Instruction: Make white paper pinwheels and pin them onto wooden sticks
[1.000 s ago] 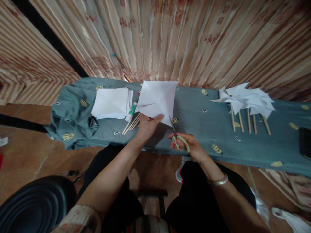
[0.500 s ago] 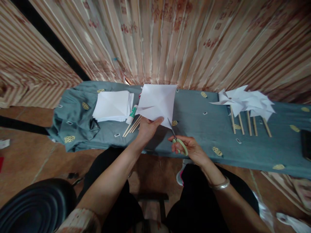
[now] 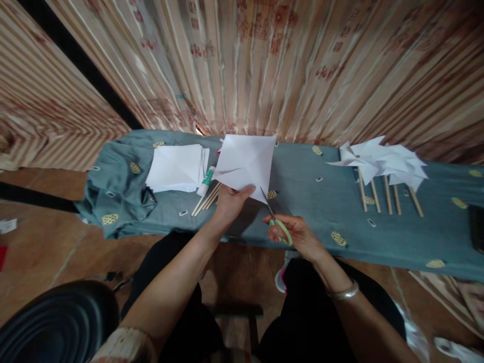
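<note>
My left hand (image 3: 232,202) pinches the near edge of a white square sheet of paper (image 3: 247,159), thumb on top. The sheet is creased along its diagonals and has a slit on its left side. In my right hand (image 3: 297,233) is a pair of scissors (image 3: 280,229) with pale green handles, fingers through the loops. The blades point up and away from me, their tips at the paper's near right corner. To the left lie a green and white glue stick (image 3: 206,180), several thin wooden sticks (image 3: 207,200) and a stack of white paper (image 3: 174,169).
Several white paper pinwheels (image 3: 385,160) on wooden sticks lie at the right of the cloth-covered table (image 3: 302,191). A dark object (image 3: 476,228) sits at the right edge. Behind hangs a pleated curtain (image 3: 260,65). A black round stool (image 3: 56,322) stands at lower left.
The whole view has shifted slightly, so everything appears a little lower. Both hands, the paper and the scissors keep nearly the same places relative to each other.
</note>
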Motion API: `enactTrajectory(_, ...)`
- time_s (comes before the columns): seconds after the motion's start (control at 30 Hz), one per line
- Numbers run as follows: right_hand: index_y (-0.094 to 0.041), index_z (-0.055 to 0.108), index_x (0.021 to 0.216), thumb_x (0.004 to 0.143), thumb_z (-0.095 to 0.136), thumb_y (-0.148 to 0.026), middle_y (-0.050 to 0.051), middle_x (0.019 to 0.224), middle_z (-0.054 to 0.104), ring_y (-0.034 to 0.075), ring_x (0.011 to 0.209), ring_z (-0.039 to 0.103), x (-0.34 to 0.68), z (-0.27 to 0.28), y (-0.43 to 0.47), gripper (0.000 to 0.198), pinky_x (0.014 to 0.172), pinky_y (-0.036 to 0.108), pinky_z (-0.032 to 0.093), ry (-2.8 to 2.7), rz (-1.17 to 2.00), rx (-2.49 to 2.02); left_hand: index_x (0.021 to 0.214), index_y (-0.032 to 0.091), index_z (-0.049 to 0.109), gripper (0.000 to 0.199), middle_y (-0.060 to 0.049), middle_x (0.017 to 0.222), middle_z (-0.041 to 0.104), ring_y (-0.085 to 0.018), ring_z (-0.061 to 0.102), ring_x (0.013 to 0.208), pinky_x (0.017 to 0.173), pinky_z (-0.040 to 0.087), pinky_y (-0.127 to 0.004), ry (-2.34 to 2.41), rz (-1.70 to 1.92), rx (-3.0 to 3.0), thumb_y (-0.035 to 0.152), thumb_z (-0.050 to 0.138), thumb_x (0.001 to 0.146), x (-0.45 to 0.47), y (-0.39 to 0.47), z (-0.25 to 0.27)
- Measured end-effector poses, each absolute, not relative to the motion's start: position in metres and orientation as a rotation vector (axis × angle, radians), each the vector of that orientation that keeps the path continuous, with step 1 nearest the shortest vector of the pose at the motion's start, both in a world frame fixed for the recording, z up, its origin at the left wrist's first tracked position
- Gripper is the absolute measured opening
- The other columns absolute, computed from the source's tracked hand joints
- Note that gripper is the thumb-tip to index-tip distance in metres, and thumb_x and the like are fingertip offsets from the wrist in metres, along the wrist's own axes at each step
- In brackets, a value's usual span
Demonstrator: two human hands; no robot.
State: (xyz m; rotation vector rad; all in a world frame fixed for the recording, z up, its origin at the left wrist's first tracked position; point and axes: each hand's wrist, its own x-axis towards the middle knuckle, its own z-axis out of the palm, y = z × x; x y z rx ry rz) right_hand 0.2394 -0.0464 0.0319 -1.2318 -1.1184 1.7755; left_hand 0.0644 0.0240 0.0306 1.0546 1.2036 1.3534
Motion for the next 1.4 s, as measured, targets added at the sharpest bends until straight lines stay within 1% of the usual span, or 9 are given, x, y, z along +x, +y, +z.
enactTrajectory(0.1,-0.017,0.075,0.083,0.057,0.087,-0.057,-0.001,0.06,0.062,0.008,0.05,0.051,0.24,0.032,-0.047,0.049,0.049,0.023,0.045,-1.135,1.779,-1.233,0.072,0.015,0.062,0.022,-0.008,0.079,0.072,-0.027,0.069,0.093,0.087,0.056,-0.04,1.202,1.324,1.042,0.029,0.077,0.063,0.064,0.023,0.034)
enactTrajectory(0.27,-0.016,0.075,0.088,0.06,0.085,-0.059,-0.001,0.061,0.061,0.008,0.051,0.052,0.241,0.031,-0.047,0.052,0.05,0.024,0.045,-1.165,1.769,-1.231,0.07,0.016,0.061,0.022,-0.008,0.078,0.071,-0.026,0.068,0.093,0.088,0.055,-0.04,1.203,1.31,1.046,0.029,0.078,0.063,0.064,0.023,0.035)
enactTrajectory(0.43,-0.018,0.077,0.088,0.057,0.087,-0.059,-0.002,0.061,0.062,0.008,0.051,0.052,0.24,0.031,-0.046,0.053,0.051,0.023,0.046,-1.134,1.791,-1.243,0.077,0.014,0.064,0.023,-0.007,0.079,0.071,-0.027,0.068,0.095,0.091,0.053,-0.041,1.2,1.331,1.033,0.028,0.077,0.064,0.065,0.023,0.032)
enactTrajectory(0.7,-0.018,0.076,0.082,0.053,0.089,-0.057,-0.002,0.058,0.063,0.006,0.048,0.051,0.239,0.032,-0.047,0.051,0.05,0.022,0.045,-1.089,1.793,-1.269,0.079,0.014,0.064,0.026,-0.007,0.08,0.072,-0.026,0.069,0.094,0.09,0.053,-0.039,1.193,1.336,1.027,0.028,0.078,0.061,0.065,0.024,0.032)
enactTrajectory(0.83,-0.018,0.076,0.084,0.054,0.088,-0.057,-0.002,0.06,0.064,0.007,0.05,0.052,0.24,0.031,-0.047,0.051,0.051,0.023,0.045,-1.1,1.799,-1.255,0.081,0.014,0.065,0.027,-0.008,0.083,0.073,-0.027,0.068,0.092,0.09,0.053,-0.041,1.175,1.321,1.057,0.029,0.078,0.062,0.065,0.022,0.031)
enactTrajectory(0.97,-0.017,0.075,0.086,0.054,0.088,-0.059,0.0,0.063,0.066,0.009,0.053,0.055,0.242,0.029,-0.046,0.054,0.051,0.022,0.045,-1.108,1.789,-1.261,0.095,0.016,0.066,0.037,-0.007,0.087,0.074,-0.025,0.068,0.091,0.091,0.052,-0.04,1.119,1.328,1.086,0.028,0.077,0.062,0.068,0.02,0.029)
enactTrajectory(1.07,-0.017,0.075,0.087,0.053,0.088,-0.061,0.0,0.063,0.066,0.009,0.053,0.056,0.243,0.028,-0.046,0.056,0.051,0.022,0.045,-1.109,1.781,-1.277,0.1,0.017,0.067,0.041,-0.007,0.089,0.075,-0.024,0.068,0.089,0.089,0.053,-0.039,1.097,1.334,1.076,0.028,0.077,0.062,0.07,0.02,0.026)
enactTrajectory(1.23,-0.017,0.075,0.087,0.051,0.088,-0.061,-0.001,0.061,0.065,0.008,0.052,0.055,0.243,0.027,-0.046,0.058,0.05,0.022,0.045,-1.077,1.791,-1.283,0.101,0.015,0.067,0.043,-0.007,0.089,0.075,-0.023,0.068,0.087,0.086,0.053,-0.037,1.092,1.342,1.06,0.028,0.077,0.061,0.07,0.021,0.025)
enactTrajectory(1.4,-0.018,0.075,0.084,0.052,0.089,-0.057,-0.001,0.06,0.065,0.009,0.051,0.055,0.242,0.026,-0.047,0.052,0.051,0.023,0.046,-1.071,1.776,-1.297,0.098,0.016,0.067,0.041,-0.006,0.089,0.075,-0.022,0.067,0.084,0.085,0.053,-0.037,1.12,1.324,1.053,0.028,0.077,0.06,0.069,0.02,0.027)
